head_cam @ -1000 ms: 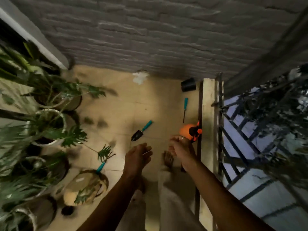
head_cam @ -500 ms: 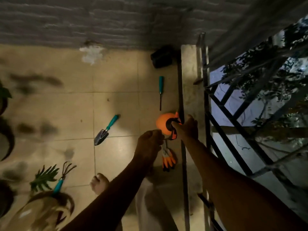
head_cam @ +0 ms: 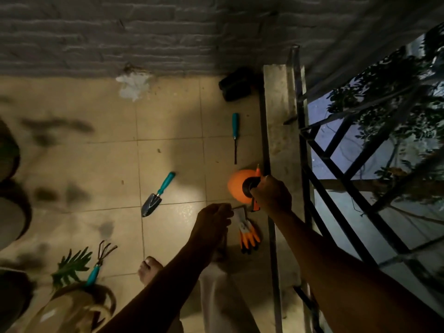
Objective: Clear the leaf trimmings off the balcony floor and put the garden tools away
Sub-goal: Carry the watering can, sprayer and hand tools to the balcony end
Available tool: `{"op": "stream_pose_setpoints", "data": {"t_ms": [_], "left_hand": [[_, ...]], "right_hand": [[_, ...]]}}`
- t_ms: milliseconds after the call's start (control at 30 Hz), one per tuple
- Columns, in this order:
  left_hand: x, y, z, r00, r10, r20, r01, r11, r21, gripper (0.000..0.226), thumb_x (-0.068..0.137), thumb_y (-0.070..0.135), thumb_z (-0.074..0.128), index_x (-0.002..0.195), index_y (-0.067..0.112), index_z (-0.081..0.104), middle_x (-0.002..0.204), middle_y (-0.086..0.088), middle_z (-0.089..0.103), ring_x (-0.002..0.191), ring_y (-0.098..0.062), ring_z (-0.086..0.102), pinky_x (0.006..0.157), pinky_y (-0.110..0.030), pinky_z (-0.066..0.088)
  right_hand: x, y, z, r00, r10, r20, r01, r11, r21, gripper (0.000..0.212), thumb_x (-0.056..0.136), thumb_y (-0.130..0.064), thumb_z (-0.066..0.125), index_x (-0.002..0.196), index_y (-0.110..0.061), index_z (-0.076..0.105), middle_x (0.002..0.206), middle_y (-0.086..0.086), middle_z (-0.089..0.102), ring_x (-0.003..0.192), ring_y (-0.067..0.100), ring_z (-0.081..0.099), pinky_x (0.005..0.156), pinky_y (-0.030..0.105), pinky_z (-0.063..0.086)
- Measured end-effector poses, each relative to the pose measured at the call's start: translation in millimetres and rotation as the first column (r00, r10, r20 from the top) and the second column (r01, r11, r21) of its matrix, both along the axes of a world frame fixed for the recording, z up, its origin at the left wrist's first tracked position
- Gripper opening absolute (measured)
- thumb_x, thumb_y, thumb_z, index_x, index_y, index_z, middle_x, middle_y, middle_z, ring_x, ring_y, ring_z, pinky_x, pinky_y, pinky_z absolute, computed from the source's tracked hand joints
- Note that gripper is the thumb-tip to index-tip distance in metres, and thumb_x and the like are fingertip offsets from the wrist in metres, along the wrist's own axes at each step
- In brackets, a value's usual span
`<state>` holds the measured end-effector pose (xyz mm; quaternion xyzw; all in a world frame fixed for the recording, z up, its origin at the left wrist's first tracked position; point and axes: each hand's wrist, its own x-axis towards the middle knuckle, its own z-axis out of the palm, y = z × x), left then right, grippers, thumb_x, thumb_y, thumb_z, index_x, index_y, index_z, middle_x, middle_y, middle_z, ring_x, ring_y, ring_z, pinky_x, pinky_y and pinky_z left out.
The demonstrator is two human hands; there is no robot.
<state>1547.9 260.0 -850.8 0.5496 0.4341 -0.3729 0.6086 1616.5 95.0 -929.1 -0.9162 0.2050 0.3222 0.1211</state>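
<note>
My right hand [head_cam: 272, 194] grips the black head of an orange spray bottle [head_cam: 236, 186] that stands on the tiled floor beside the railing ledge. My left hand [head_cam: 212, 221] hovers just left of a pair of orange gloves [head_cam: 248, 236], fingers loosely curled, holding nothing I can make out. A teal-handled trowel [head_cam: 157, 194] lies on the tiles to the left. A thin teal-handled tool [head_cam: 235, 134] lies farther off, near the ledge. A teal-handled hand rake [head_cam: 99, 263] sticks out of a woven basket [head_cam: 69, 308] at lower left, with a cut green leaf [head_cam: 69, 266] beside it.
A grey brick wall [head_cam: 144, 32] closes the far end, with a white patch [head_cam: 133, 86] at its foot and black pots [head_cam: 236, 85] in the corner. The concrete ledge [head_cam: 280, 140] and black metal railing [head_cam: 336, 164] run along the right. My bare foot [head_cam: 149, 269] stands on the tiles.
I have leaned in over the floor. My right hand moved from above the spray bottle to grip its head. My left hand dropped lower, toward the gloves.
</note>
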Motion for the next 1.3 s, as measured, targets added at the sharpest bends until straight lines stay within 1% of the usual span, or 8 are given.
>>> {"op": "stream_pose_setpoints", "data": {"t_ms": [200, 400, 500, 567, 700, 967, 1133, 1300], "left_hand": [[13.5, 28.2, 68.2, 0.985, -0.117, 0.128, 0.109, 0.991, 0.071, 0.014, 0.105, 0.029, 0.056, 0.108, 0.021, 0.066, 0.111, -0.003, 0.071, 0.103, -0.022, 0.067, 0.099, -0.044, 0.055], [10.1, 61.2, 164.9, 0.872, -0.439, 0.218, 0.364, 0.878, 0.310, 0.033, 0.096, 0.029, 0.072, 0.127, 0.025, 0.062, 0.117, 0.008, 0.065, 0.091, -0.007, 0.062, 0.062, -0.012, 0.043], [1.4, 76.6, 215.1, 0.818, -0.533, 0.218, 0.427, 0.815, 0.391, 0.044, 0.089, 0.022, 0.079, 0.130, 0.020, 0.062, 0.119, 0.001, 0.066, 0.099, -0.017, 0.065, 0.079, -0.023, 0.054], [-11.3, 84.4, 248.4, 0.828, -0.508, 0.237, 0.386, 0.823, 0.416, 0.047, 0.085, 0.017, 0.083, 0.128, 0.014, 0.063, 0.122, -0.006, 0.067, 0.097, -0.023, 0.064, 0.089, -0.037, 0.053], [-31.8, 93.9, 310.9, 0.867, -0.428, 0.254, 0.283, 0.844, 0.455, 0.044, 0.072, 0.042, 0.086, 0.106, 0.030, 0.061, 0.102, 0.009, 0.069, 0.094, -0.012, 0.065, 0.075, -0.025, 0.048], [-75.5, 135.5, 385.6, 0.906, -0.071, 0.418, -0.146, 0.874, 0.464, 0.016, 0.077, 0.030, 0.073, 0.087, 0.024, 0.061, 0.082, 0.005, 0.073, 0.079, -0.017, 0.068, 0.073, -0.030, 0.054], [-103.7, 167.5, 414.8, 0.894, 0.036, 0.447, -0.282, 0.819, 0.499, 0.015, 0.091, 0.023, 0.071, 0.085, 0.019, 0.059, 0.071, -0.004, 0.068, 0.057, -0.013, 0.060, 0.056, -0.028, 0.045], [-139.7, 191.1, 434.9, 0.882, 0.130, 0.454, -0.384, 0.758, 0.527, 0.016, 0.090, 0.030, 0.071, 0.089, 0.016, 0.064, 0.068, 0.000, 0.066, 0.061, -0.017, 0.054, 0.061, -0.031, 0.040]], "right_hand": [[-2.8, 17.5, 83.9, 0.999, 0.031, 0.030, -0.034, 0.992, 0.121, 0.036, 0.086, -0.051, 0.060, 0.108, -0.023, 0.063, 0.094, 0.000, 0.068, 0.087, 0.021, 0.066, 0.076, 0.040, 0.059], [-2.9, 59.4, 213.7, 0.994, -0.011, -0.107, 0.052, 0.921, 0.387, 0.032, 0.074, -0.052, 0.075, 0.091, -0.025, 0.069, 0.086, -0.004, 0.069, 0.080, 0.013, 0.066, 0.063, 0.028, 0.053], [-2.2, 87.7, 279.7, 0.991, -0.034, -0.127, 0.093, 0.864, 0.494, 0.034, 0.069, -0.050, 0.076, 0.085, -0.020, 0.075, 0.081, -0.003, 0.074, 0.077, 0.014, 0.071, 0.065, 0.026, 0.057], [-5.1, 104.9, 326.2, 0.988, -0.078, -0.133, 0.143, 0.787, 0.600, 0.025, 0.076, -0.043, 0.077, 0.078, -0.018, 0.075, 0.070, -0.004, 0.073, 0.064, 0.009, 0.071, 0.056, 0.024, 0.056], [-7.5, 134.8, 408.6, 0.993, -0.084, -0.081, 0.116, 0.704, 0.701, 0.028, 0.084, -0.040, 0.079, 0.070, -0.017, 0.068, 0.045, -0.007, 0.057, 0.041, 0.012, 0.052, 0.042, 0.018, 0.038], [-21.5, 195.6, 512.7, 0.983, 0.134, -0.128, 0.046, 0.495, 0.868, 0.025, 0.096, -0.025, 0.068, 0.102, -0.001, 0.069, 0.070, 0.016, 0.063, 0.037, 0.010, 0.045, 0.039, 0.019, 0.037], [-24.9, 235.5, 542.0, 0.942, 0.336, 0.006, -0.166, 0.449, 0.878, 0.015, 0.100, -0.016, 0.059, 0.090, -0.019, 0.070, 0.071, 0.000, 0.074, 0.046, 0.010, 0.055, 0.045, 0.020, 0.039], [-38.4, 268.8, 543.1, 0.897, 0.424, 0.124, -0.343, 0.489, 0.802, 0.012, 0.093, -0.011, 0.064, 0.087, -0.021, 0.068, 0.070, 0.002, 0.065, 0.054, 0.012, 0.050, 0.041, 0.015, 0.037]]}}
